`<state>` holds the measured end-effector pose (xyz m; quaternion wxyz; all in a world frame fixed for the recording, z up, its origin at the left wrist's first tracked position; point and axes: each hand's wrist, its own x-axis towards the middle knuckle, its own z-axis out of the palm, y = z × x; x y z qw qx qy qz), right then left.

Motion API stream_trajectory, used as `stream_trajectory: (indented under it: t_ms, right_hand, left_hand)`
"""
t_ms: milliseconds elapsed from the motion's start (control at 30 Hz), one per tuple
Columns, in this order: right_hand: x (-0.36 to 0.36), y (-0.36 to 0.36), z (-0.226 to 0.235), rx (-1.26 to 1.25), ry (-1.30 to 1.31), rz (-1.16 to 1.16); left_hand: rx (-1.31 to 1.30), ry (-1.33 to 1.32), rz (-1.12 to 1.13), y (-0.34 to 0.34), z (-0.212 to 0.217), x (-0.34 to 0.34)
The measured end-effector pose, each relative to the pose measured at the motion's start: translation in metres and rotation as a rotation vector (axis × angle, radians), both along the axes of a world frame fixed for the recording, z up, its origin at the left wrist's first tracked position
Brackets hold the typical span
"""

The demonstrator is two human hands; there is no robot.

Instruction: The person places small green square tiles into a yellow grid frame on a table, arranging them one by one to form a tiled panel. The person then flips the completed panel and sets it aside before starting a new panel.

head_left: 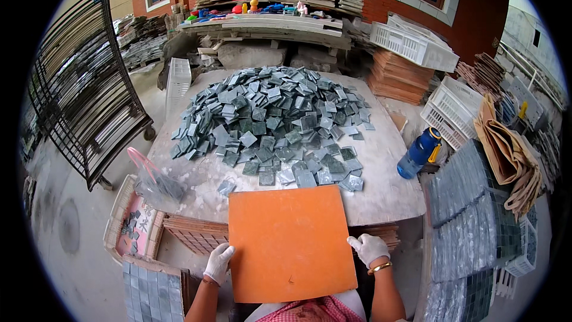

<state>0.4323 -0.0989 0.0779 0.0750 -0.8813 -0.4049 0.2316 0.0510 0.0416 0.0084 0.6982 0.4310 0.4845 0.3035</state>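
Note:
A flat, square orange board is held between my two gloved hands, at the near edge of the table. My left hand, in a white glove, grips its left edge. On the opposite edge my right hand has its thumb against the board; this hand also wears a white glove, with a gold bracelet at the wrist. Fingers of both hands are partly hidden behind the board. Just beyond its far edge lies a large heap of small grey-green square stone tiles, with looser ones spread at the front.
A blue bottle stands at the table's right edge, beside stacked tile sheets. A plastic bag with pink handles sits at the left. Left of the table are a black metal rack and gridded tile sheets. White crates stand far right.

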Motion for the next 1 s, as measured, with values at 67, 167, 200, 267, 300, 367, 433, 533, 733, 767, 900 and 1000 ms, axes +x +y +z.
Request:
stream_trajectory:
  t_ms: [67, 167, 200, 267, 300, 367, 433, 533, 733, 767, 900, 1000]
  right_hand:
    - [0.006, 0.011, -0.016, -0.026, 0.333, -0.022]
    - [0.008, 0.013, -0.081, 0.247, 1.062, -0.234]
    - [-0.002, 0.009, -0.075, 0.287, 1.157, -0.264]
    - [-0.011, 0.004, -0.069, 0.389, 1.341, -0.317]
    - [-0.009, -0.002, -0.076, 0.366, 1.330, -0.335]
    - [-0.019, -0.015, -0.077, 0.352, 1.352, -0.348]
    - [-0.027, -0.027, -0.072, 0.383, 1.327, -0.367]
    - [-0.032, -0.027, -0.064, 0.481, 1.236, -0.359]
    - [-0.019, -0.003, 0.023, 0.944, 0.930, 0.050]
    - [-0.015, 0.000, 0.039, 1.061, 0.692, 0.234]
    - [0.013, 0.022, 0.050, 1.116, 0.317, 0.826]
    - [0.009, 0.015, 0.006, 1.009, -0.276, 0.768]
  left_hand:
    - [-0.185, -0.183, -0.029, 0.007, -0.008, 0.010]
    - [-0.254, -0.236, -0.076, 0.015, -0.021, 0.019]
    - [-0.285, -0.222, -0.075, 0.012, -0.020, 0.017]
    - [-0.328, -0.200, -0.082, 0.011, -0.006, 0.016]
    - [-0.338, -0.185, -0.073, 0.010, 0.000, 0.017]
    - [-0.362, -0.145, -0.041, -0.001, 0.007, 0.009]
    - [-0.354, -0.104, -0.019, -0.009, 0.011, 0.006]
    - [-0.262, -0.117, 0.008, -0.011, 0.028, 0.005]
    - [0.449, -0.208, -0.143, 0.019, 0.101, 0.005]
    - [0.547, -0.169, -0.149, 0.024, 0.114, 0.002]
    - [0.500, -0.053, -0.329, 0.050, 0.106, -0.020]
    - [1.406, 0.326, -0.436, 0.047, 0.094, -0.014]
